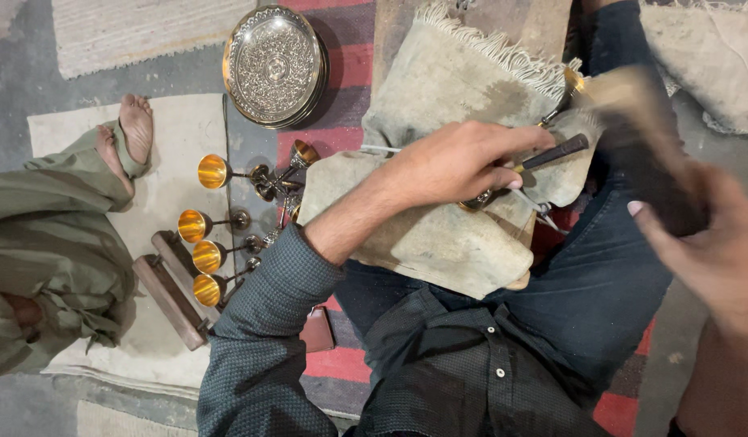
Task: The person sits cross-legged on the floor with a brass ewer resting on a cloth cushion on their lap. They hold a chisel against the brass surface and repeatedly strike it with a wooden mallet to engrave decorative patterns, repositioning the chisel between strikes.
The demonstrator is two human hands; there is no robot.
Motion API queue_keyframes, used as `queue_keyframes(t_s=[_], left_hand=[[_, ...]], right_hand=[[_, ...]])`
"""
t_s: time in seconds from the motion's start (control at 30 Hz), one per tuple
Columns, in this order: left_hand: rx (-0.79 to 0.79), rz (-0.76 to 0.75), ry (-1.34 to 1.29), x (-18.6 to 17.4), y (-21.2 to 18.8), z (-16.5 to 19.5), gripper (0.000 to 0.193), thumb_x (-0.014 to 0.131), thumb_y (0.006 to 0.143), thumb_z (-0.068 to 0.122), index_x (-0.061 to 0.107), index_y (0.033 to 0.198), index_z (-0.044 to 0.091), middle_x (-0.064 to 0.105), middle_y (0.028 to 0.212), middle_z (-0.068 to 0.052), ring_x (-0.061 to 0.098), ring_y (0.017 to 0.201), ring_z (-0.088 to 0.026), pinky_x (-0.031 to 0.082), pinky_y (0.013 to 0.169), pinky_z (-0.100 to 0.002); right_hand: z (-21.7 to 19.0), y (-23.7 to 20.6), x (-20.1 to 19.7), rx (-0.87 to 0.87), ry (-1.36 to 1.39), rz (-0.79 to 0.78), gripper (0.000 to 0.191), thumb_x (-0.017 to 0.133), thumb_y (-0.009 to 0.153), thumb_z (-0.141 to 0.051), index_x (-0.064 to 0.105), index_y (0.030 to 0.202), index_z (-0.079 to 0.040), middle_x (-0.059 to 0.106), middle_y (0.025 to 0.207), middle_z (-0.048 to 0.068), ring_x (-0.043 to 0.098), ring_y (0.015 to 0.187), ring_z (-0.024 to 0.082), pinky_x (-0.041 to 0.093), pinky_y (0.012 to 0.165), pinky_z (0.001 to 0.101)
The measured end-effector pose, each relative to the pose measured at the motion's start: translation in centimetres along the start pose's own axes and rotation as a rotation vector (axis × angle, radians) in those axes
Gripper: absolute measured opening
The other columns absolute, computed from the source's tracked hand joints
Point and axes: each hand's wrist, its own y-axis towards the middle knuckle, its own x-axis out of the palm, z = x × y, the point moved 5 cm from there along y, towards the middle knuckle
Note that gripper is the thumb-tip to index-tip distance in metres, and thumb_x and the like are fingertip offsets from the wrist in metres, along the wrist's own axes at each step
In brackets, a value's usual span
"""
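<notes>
My left hand grips a thin dark chisel and presses its tip against a brass goblet. The goblet lies on its side on a worn grey cloth pad across my lap. My right hand is blurred at the right edge, closed around a brown wooden mallet raised just right of the chisel's end. The goblet's stem is mostly hidden under my left hand; its foot shows below my fingers.
Several brass goblets lie on their sides on the floor mat at left, beside two wooden blocks. A round engraved metal tray sits further back. Another person's bare feet and green-clothed legs are at far left.
</notes>
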Motion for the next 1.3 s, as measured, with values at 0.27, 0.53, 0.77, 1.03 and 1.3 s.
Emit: queue_keyframes(t_s=[0.27, 0.53, 0.77, 1.03, 1.3], left_hand=[[-0.036, -0.031, -0.031, -0.1, 0.1, -0.1, 0.053, 0.076, 0.094, 0.022, 0.055, 0.142, 0.015, 0.077, 0.108, -0.008, 0.078, 0.093, -0.027, 0.059, 0.082, -0.043], [-0.043, -0.048, -0.002, -0.4, 0.1, -0.2, 0.051, 0.076, 0.095, 0.023, 0.056, 0.141, 0.015, 0.077, 0.105, -0.009, 0.076, 0.095, -0.030, 0.058, 0.082, -0.044], [0.024, -0.026, -0.021, -0.4, 0.2, 0.0, 0.052, 0.076, 0.095, 0.021, 0.055, 0.142, 0.015, 0.076, 0.116, -0.009, 0.076, 0.097, -0.031, 0.058, 0.083, -0.044], [0.015, -0.036, -0.031, -0.6, 0.3, 0.1, 0.052, 0.076, 0.095, 0.022, 0.055, 0.143, 0.015, 0.076, 0.114, -0.009, 0.076, 0.097, -0.031, 0.057, 0.082, -0.044], [0.012, -0.045, -0.031, -0.5, 0.4, -0.1, 0.052, 0.077, 0.095, 0.021, 0.056, 0.143, 0.016, 0.076, 0.113, -0.008, 0.076, 0.096, -0.029, 0.057, 0.081, -0.044]], right_hand=[[-0.6, 0.4, 0.0, -0.048, 0.056, -0.001, 0.027, 0.082, 0.103, -0.008, 0.060, 0.115, 0.003, 0.065, 0.090, 0.009, 0.064, 0.080, 0.017, 0.052, 0.089, 0.0280], [-2.7, 0.7, 0.2, 0.081, 0.357, 0.047, 0.042, 0.083, 0.096, -0.011, 0.057, 0.126, 0.002, 0.065, 0.098, 0.003, 0.062, 0.086, 0.009, 0.051, 0.079, 0.0250], [-5.0, 1.3, 0.0, 0.036, 0.588, 0.065, 0.041, 0.083, 0.091, -0.011, 0.059, 0.123, -0.003, 0.068, 0.093, 0.002, 0.066, 0.082, 0.008, 0.054, 0.080, 0.0233], [-7.6, 2.0, -0.5, -0.028, 0.501, 0.072, 0.046, 0.082, 0.092, 0.000, 0.054, 0.128, 0.001, 0.068, 0.085, 0.011, 0.069, 0.077, 0.018, 0.054, 0.073, 0.0280], [-7.8, 2.1, -0.4, -0.286, -0.312, 0.069, 0.045, 0.087, 0.079, 0.002, 0.061, 0.116, 0.007, 0.069, 0.087, 0.020, 0.070, 0.077, 0.029, 0.056, 0.068, 0.0376]])
